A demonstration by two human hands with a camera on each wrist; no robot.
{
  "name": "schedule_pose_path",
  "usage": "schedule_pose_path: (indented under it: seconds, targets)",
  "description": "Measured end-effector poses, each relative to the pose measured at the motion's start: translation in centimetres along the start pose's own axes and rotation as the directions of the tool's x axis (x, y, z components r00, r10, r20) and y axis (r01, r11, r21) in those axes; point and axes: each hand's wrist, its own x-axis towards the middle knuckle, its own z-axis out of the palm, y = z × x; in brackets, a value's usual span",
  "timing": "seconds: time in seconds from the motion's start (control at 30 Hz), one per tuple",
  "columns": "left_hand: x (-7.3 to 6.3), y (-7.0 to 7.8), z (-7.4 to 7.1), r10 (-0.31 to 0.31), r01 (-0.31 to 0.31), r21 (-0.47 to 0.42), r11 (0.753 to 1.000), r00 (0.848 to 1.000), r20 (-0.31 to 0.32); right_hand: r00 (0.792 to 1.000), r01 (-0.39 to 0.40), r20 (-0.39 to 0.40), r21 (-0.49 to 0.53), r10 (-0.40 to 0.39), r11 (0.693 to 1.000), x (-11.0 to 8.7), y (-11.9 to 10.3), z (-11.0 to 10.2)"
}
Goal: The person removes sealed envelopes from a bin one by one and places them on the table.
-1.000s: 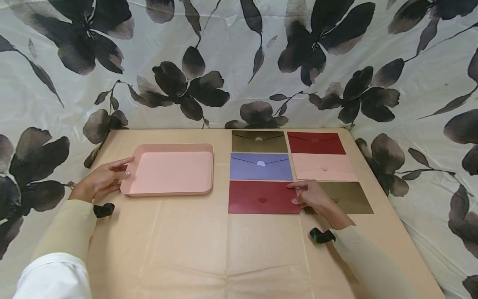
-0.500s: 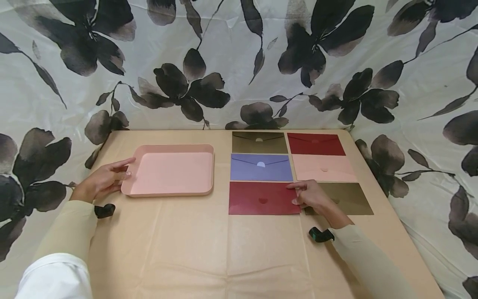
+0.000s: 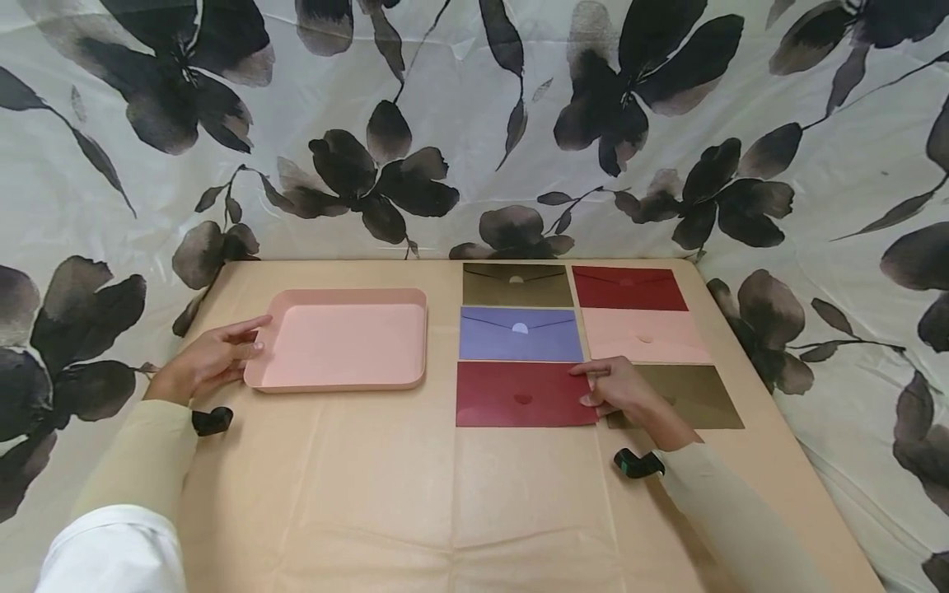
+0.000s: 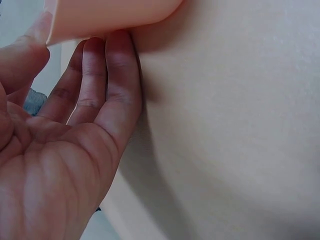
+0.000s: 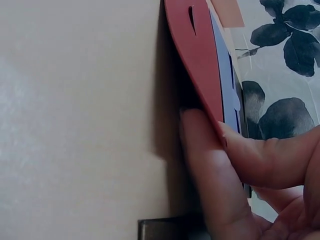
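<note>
A pink rectangular tray [image 3: 341, 342] lies on the left of the table. My left hand [image 3: 213, 362] grips its left edge; in the left wrist view the thumb [image 4: 25, 57] is at the tray's rim and the fingers reach beneath it. On the right, my right hand [image 3: 632, 395] pinches the right edge of a dark red envelope [image 3: 504, 399]. Seen from the right wrist, that red envelope [image 5: 200, 60] is bent, its held edge raised off the table, with a finger below and another digit on top. Part of an olive envelope [image 3: 693, 395] is hidden behind the right hand.
Farther back are a purple-blue envelope [image 3: 519, 342], a brown-olive one [image 3: 515, 290], a bright red one [image 3: 630, 292] and a pale pink one [image 3: 645, 329], arranged in two columns. A floral cloth [image 3: 415, 66] surrounds the beige-covered table [image 3: 385, 502].
</note>
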Motion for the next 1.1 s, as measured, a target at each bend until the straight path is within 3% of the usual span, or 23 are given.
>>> schedule_pose_path:
  seconds: [1.1]
  targets:
    - [0.11,-0.02,0.22,0.018,-0.018,0.019,1.0,1.0,-0.014,1.0,0.003,-0.014,-0.066,-0.004,0.998,-0.73,-0.49,0.08]
